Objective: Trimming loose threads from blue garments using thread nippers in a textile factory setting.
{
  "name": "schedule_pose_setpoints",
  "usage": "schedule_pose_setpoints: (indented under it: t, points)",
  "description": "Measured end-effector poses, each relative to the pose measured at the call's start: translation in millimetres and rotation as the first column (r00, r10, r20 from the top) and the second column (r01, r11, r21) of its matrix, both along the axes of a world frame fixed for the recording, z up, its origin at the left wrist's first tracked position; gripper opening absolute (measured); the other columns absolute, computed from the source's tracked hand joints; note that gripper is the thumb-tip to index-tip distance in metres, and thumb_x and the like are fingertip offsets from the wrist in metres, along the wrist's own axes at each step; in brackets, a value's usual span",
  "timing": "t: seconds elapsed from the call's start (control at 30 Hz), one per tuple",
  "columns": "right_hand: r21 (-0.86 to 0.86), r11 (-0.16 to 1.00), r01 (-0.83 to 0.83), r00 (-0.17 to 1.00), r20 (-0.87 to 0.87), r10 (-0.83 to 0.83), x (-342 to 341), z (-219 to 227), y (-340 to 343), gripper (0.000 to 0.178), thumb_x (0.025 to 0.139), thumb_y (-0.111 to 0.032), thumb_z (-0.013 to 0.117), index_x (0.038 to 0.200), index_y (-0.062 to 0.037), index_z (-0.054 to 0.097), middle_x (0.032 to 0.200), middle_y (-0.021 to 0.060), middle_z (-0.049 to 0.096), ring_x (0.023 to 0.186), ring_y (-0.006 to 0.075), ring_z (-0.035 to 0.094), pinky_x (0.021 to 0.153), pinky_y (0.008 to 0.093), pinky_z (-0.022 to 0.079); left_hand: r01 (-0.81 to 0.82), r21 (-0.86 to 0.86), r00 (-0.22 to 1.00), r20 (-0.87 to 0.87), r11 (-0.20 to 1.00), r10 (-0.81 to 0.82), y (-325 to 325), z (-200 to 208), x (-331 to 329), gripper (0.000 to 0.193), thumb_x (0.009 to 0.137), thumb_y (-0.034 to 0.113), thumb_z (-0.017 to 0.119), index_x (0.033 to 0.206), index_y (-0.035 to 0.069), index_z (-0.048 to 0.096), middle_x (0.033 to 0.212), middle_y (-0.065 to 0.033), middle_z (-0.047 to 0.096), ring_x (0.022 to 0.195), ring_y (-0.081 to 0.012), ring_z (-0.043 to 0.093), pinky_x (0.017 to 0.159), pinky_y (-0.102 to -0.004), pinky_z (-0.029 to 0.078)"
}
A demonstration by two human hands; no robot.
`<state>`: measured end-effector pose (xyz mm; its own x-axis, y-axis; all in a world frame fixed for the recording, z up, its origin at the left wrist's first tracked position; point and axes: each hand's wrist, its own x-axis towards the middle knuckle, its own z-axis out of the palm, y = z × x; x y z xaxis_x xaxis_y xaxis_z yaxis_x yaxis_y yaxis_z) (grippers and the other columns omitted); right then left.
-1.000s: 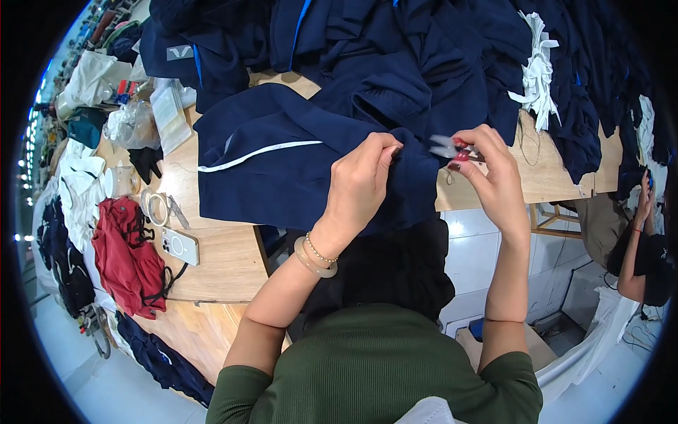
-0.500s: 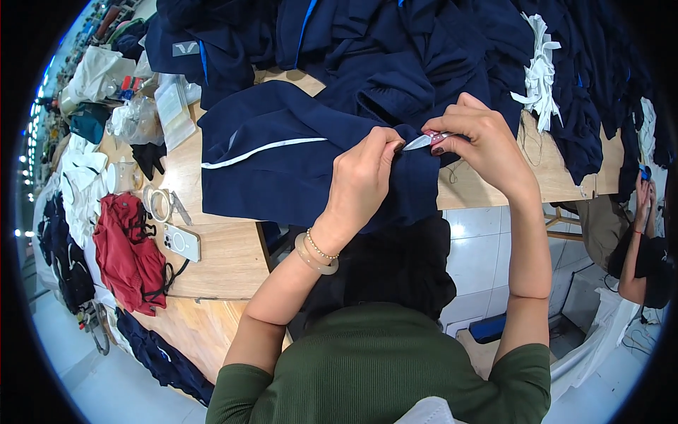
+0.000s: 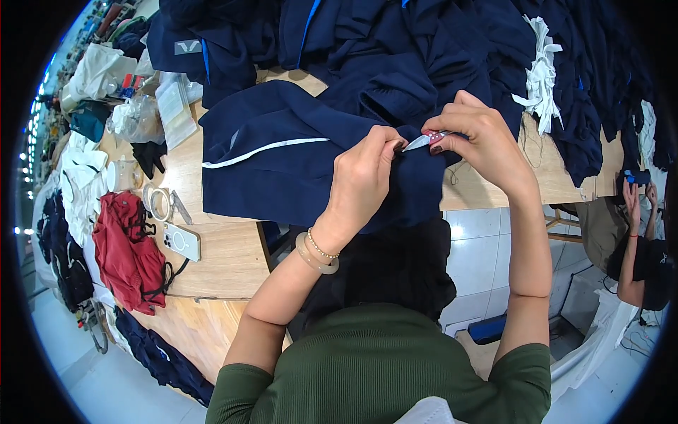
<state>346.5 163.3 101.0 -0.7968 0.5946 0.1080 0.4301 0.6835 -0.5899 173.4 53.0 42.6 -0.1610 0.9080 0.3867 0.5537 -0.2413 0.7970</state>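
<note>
A navy garment [image 3: 282, 180] with a white strip [image 3: 265, 150] lies spread along the table's front edge. Its right end is raised under my hands. My left hand [image 3: 361, 169] is closed in a pinch on the garment's upper edge. In my right hand [image 3: 480, 138] are small thread snips [image 3: 428, 140], with pale pointed blades and a red dotted wrap on the handle. The blade tips point left and meet the cloth right beside my left fingertips. Whether they touch a thread is too small to see.
More navy garments [image 3: 395, 53] are heaped at the back. A bundle of white strips [image 3: 542, 71] hangs over them. To the left lie a phone [image 3: 182, 242], tape rolls [image 3: 158, 203], a red garment [image 3: 123, 247] and plastic bags [image 3: 138, 121]. Another person's hands [image 3: 635, 201] work at far right.
My hands and the snips have barely moved. At far right, the other person's hands have shifted left and now hold a dark blue item.
</note>
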Motion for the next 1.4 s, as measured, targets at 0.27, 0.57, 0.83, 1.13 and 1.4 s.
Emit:
schedule_pose_setpoints:
  t: [0.27, 0.57, 0.83, 1.13, 1.4]
  points:
    - [-0.495, 0.673, 0.550, 0.651, -0.250, -0.716, 64.0, -51.8, -33.0, 0.019, 0.088, -0.020, 0.068, 0.089, -0.0039, 0.058, 0.070, -0.0038, 0.048, 0.057, 0.0029, 0.038, 0.052, 0.0201, 0.030, -0.400, -0.021, 0.855, 0.351, 0.916, 0.382, -21.8, 4.4, -95.2, 0.029, 0.104, 0.015, 0.039, 0.099, -0.005, 0.060, 0.101, -0.0109, 0.066, 0.088, -0.0137, 0.064, 0.080, -0.0277, 0.054]
    - [-0.956, 0.198, 0.217, 0.566, -0.043, -0.823, 44.6, -96.1, -84.3, 0.017, 0.093, -0.022, 0.063, 0.096, -0.0051, 0.061, 0.062, -0.0068, 0.044, 0.047, 0.0021, 0.030, 0.045, 0.0210, 0.021, -0.176, -0.175, 0.984, -0.004, 0.969, 0.178, -83.3, -41.3, -87.3, 0.024, 0.081, -0.002, 0.067, 0.105, 0.002, 0.063, 0.106, -0.0115, 0.063, 0.092, -0.0232, 0.063, 0.079, -0.0308, 0.051]
    - [-0.919, 0.290, 0.267, 0.528, -0.112, -0.842, 54.5, -106.2, -36.4, 0.008, 0.092, -0.015, 0.064, 0.093, -0.0069, 0.063, 0.061, -0.0080, 0.043, 0.048, 0.0027, 0.032, 0.045, 0.0197, 0.026, -0.080, -0.002, 0.972, -0.221, 0.997, 0.078, -59.8, -34.0, -49.0, 0.037, 0.072, 0.006, 0.076, 0.107, 0.004, 0.064, 0.112, -0.0093, 0.060, 0.094, -0.0285, 0.058, 0.082, -0.0344, 0.050]
    - [-0.934, 0.260, 0.244, 0.518, -0.101, -0.849, 52.0, -107.7, -40.9, 0.008, 0.092, -0.015, 0.064, 0.093, -0.0075, 0.061, 0.061, -0.0081, 0.042, 0.049, 0.0018, 0.033, 0.045, 0.0200, 0.026, 0.043, -0.001, 0.989, -0.141, 0.999, -0.042, -47.3, -41.1, -29.3, 0.029, 0.068, 0.001, 0.079, 0.094, 0.003, 0.065, 0.094, -0.0066, 0.057, 0.079, -0.0199, 0.060, 0.066, -0.0297, 0.050]
    - [-0.946, 0.235, 0.225, 0.521, -0.087, -0.849, 52.4, -109.4, -40.6, 0.008, 0.092, -0.015, 0.064, 0.095, -0.0079, 0.060, 0.062, -0.0080, 0.042, 0.049, 0.0021, 0.033, 0.045, 0.0201, 0.026, 0.081, -0.155, 0.996, 0.048, 0.985, -0.075, -51.3, -49.0, -30.4, 0.021, 0.077, -0.004, 0.071, 0.094, 0.001, 0.059, 0.094, -0.0070, 0.055, 0.067, -0.0168, 0.060, 0.060, -0.0262, 0.049]
